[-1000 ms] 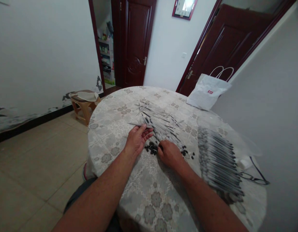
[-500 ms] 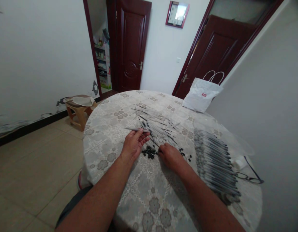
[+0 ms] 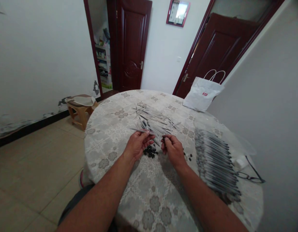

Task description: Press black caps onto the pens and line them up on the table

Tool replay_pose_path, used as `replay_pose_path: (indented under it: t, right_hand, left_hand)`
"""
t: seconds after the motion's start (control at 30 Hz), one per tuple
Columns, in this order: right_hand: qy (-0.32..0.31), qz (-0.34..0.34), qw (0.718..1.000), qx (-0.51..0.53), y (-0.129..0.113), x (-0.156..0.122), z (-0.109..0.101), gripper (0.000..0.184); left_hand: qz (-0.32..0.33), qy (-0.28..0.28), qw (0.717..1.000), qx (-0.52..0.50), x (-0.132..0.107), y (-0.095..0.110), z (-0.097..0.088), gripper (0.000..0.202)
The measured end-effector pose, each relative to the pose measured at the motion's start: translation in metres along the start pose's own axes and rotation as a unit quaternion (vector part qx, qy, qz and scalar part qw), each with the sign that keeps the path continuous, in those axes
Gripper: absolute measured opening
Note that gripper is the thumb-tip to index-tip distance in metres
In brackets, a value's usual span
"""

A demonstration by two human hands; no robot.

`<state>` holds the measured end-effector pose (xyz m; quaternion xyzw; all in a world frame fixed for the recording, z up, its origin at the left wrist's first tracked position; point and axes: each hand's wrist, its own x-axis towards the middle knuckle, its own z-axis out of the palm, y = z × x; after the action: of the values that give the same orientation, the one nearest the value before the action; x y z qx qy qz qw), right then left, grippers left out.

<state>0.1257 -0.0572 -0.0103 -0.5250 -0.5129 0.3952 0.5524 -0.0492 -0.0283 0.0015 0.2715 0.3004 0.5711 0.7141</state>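
Note:
My left hand (image 3: 138,144) pinches a slim pale grey pen-like rod (image 3: 136,130) that lies nearly level, its pointed end to the left. Across a small gap, my right hand (image 3: 173,150) is closed, thumb and forefinger on a small black piece (image 3: 163,138); its exact kind is too small to make out. Below and between the hands lies a heap of small black pieces (image 3: 151,152), partly behind my left fingers. Just beyond them spreads a loose pile of thin white and grey rods (image 3: 152,115), some with dark ends.
To the right, many similar grey and black rods (image 3: 215,161) lie side by side in a row. Eyeglasses (image 3: 250,178) and a small white object (image 3: 241,162) are beside them. A white paper bag (image 3: 203,95) stands at the back of the round cloth-covered table (image 3: 149,190).
My right hand has risen from the table near the black pieces and now holds a small black piece up near the rod. My left hand has shifted slightly right with the rod.

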Motion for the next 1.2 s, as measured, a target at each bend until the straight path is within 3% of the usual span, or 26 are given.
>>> replay_pose_path:
  t: [0.2,0.37,0.83,1.2]
  right_hand:
    - [0.012,-0.020,0.999,0.048,0.001,-0.001,0.004,0.033]
    - [-0.017,-0.048,0.997,0.049,-0.001,-0.002,0.004,0.027]
    - [-0.026,-0.049,0.997,0.048,0.000,-0.002,0.005,0.024]
    - [-0.009,-0.104,0.994,-0.042,0.005,-0.005,0.002,0.022]
  left_hand:
    - [-0.016,-0.018,0.999,0.026,-0.001,-0.004,0.000,0.031]
    - [-0.016,-0.029,0.998,0.050,-0.001,-0.006,0.000,0.032]
    - [-0.013,-0.051,0.994,0.092,0.000,-0.011,-0.002,0.034]
    - [-0.008,-0.043,0.994,0.095,-0.003,-0.009,0.001,0.031]
